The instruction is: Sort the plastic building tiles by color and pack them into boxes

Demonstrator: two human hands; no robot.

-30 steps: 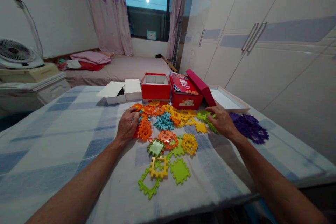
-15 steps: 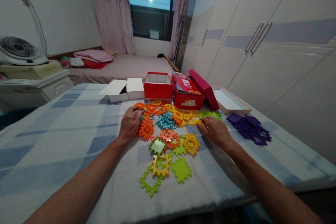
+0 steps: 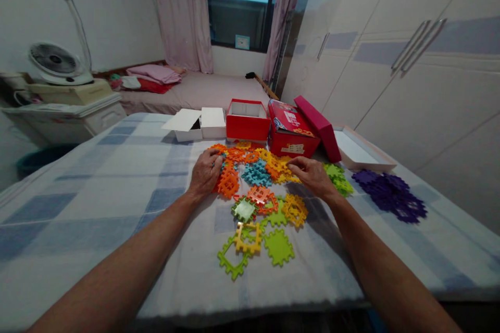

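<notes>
My left hand (image 3: pixel 206 173) rests against the left edge of a pile of orange interlocking pieces (image 3: pixel 228 182), fingers curled together over it; blue shows by the fingertips. My right hand (image 3: pixel 313 174) is over yellow interlocking pieces (image 3: pixel 279 166) at the pile's right side, thumb and forefinger drawn together at their edge. What lies under its other fingers is hidden. Between the hands sit stacked blue interlocking pieces (image 3: pixel 257 173). Nearer me are a green-rimmed square (image 3: pixel 245 209), a yellow open frame (image 3: pixel 248 251), a lime square (image 3: pixel 279 247) and a lime open frame (image 3: pixel 227 265).
Lime pieces (image 3: pixel 339 179) and a dark purple heap (image 3: pixel 390 195) lie right of my right hand. Behind the pile stand an open red box (image 3: pixel 248 129), a red printed box (image 3: pixel 292 138) with a leaning lid (image 3: pixel 318 127), white boxes (image 3: pixel 213 131) and a shallow tray (image 3: pixel 385 166).
My right hand has shifted left over the yellow pieces, and more of the lime pieces beside it shows. My left hand stays at the orange pieces. The whole view has shifted a little.
</notes>
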